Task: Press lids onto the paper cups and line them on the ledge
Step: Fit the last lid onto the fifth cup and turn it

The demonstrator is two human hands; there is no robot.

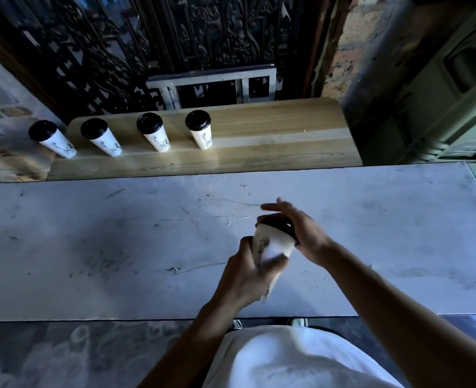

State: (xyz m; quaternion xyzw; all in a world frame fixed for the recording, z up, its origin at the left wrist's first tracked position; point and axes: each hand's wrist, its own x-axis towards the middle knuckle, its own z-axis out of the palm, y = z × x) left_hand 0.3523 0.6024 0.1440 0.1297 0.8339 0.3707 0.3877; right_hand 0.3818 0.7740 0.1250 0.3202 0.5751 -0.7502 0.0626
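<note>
A white printed paper cup (pixel 273 245) hangs above the grey table (pixel 119 233), a little right of centre. My left hand (pixel 248 275) grips its lower body from below. A black lid (pixel 280 226) sits on the cup's rim, and my right hand (pixel 301 231) lies over it with fingers stretched out, palm on the lid. Both hands and the cup are slightly blurred. Several lidded cups stand in a row on the wooden ledge (pixel 273 135) behind the table; the nearest of them is a cup (pixel 200 130) right of the others.
The ledge has bare wood to the right of the row. A dark ornate iron grille (pixel 175 37) rises behind it, with a brick wall (pixel 351 51) and a green container (pixel 441 93) at the right. The leftmost cup (pixel 52 138) stands just off the ledge's left end.
</note>
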